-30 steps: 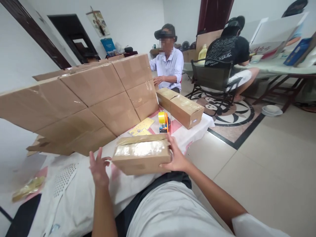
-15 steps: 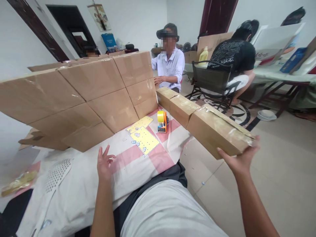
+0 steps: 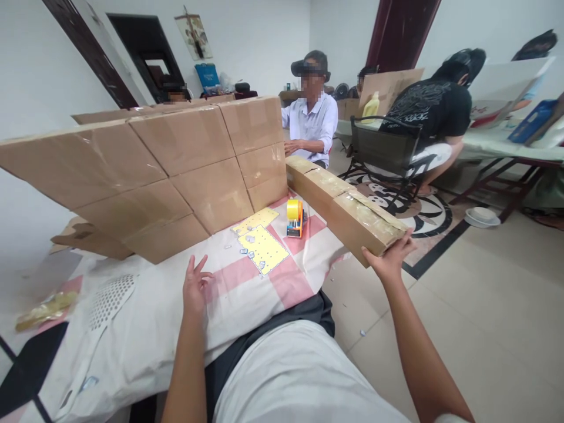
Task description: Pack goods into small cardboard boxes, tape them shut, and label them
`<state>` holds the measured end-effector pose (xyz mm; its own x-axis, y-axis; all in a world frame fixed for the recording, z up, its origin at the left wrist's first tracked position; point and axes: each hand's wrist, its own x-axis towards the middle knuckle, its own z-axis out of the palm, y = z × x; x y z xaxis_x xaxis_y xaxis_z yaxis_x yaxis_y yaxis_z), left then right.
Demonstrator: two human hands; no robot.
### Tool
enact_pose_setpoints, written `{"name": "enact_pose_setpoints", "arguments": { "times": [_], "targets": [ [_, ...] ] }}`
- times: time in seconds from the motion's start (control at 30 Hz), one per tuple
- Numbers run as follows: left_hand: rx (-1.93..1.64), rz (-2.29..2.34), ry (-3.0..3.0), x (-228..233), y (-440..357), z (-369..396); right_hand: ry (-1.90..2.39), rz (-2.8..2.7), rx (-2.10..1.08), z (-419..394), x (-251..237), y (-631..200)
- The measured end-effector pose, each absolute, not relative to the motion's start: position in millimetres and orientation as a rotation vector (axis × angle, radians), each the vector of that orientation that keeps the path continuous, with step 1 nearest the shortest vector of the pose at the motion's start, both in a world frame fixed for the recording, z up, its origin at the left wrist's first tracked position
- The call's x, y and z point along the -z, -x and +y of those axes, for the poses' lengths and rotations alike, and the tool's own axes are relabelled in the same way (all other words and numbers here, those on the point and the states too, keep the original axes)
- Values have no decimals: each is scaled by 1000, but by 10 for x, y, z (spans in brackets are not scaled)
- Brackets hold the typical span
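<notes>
My left hand point(image 3: 196, 286) is resting on the tablecloth point(image 3: 145, 329), fingers loosely spread, holding nothing. Just past it sits a yellow perforated sheet point(image 3: 263, 249), then a tape dispenser point(image 3: 295, 218). My right hand point(image 3: 390, 258) grips the near end of a taped cardboard box point(image 3: 363, 226).

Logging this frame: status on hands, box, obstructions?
Right hand grips taped box end, butted against another box. Left hand open over tablecloth. Tape dispenser stands beside the row.

Single head-worn camera, looking forward and down over the wearer's lap, close to the cloth-covered table point(image 3: 145, 329), both forearms entering from below, room and seated people beyond, wide-angle, tilted.
</notes>
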<state>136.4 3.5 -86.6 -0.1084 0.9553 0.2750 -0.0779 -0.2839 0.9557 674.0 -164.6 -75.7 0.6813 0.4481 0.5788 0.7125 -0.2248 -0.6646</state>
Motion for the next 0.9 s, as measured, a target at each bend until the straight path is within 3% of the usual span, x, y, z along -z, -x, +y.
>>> {"name": "enact_pose_setpoints", "arguments": {
  "times": [0.6,0.9],
  "targets": [
    [-1576,1038,-1237,901,-1315,39,1687,-983,441,-486,815,-6596],
    [-1595,1033,-1208,821,-1256,44,1659,-1004,310,-509,847,-6638]
  ]
}}
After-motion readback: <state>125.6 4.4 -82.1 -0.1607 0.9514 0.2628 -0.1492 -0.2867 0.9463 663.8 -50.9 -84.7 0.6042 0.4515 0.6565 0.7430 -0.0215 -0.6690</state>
